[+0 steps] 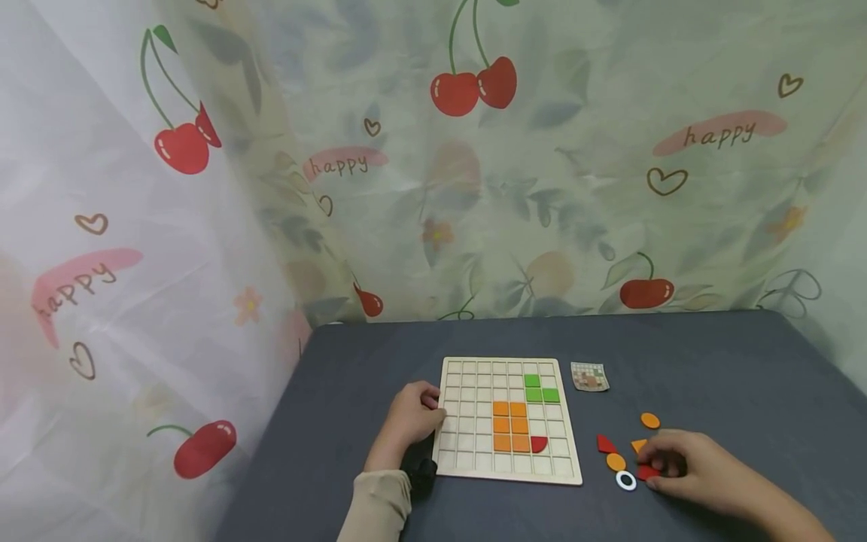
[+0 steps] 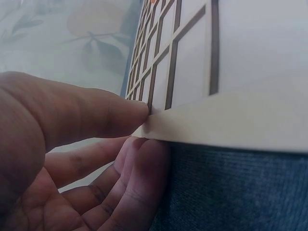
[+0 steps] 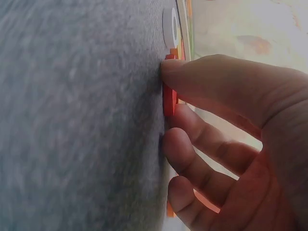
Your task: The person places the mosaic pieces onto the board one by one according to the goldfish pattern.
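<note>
My left hand (image 1: 412,414) holds the left edge of a pale wooden grid board (image 1: 508,479); in the left wrist view its thumb (image 2: 96,108) lies on the rim, with the fingers curled against the underside. Green squares (image 1: 533,394), orange squares (image 1: 501,424) and a red rounded piece (image 1: 539,444) lie in the board's cells. On the table right of the board, my right hand (image 1: 701,465) pinches a red piece (image 3: 170,101) between thumb and forefinger. The hand partly hides this piece, so its full shape does not show.
Near my right hand lie a white ring (image 1: 626,488), orange discs (image 1: 650,420), a red wedge-like piece (image 1: 606,444) and a partly covered orange piece (image 1: 638,446). A small printed pattern card (image 1: 589,376) lies beyond them. A printed curtain (image 1: 420,226) hangs behind the dark table (image 1: 366,346).
</note>
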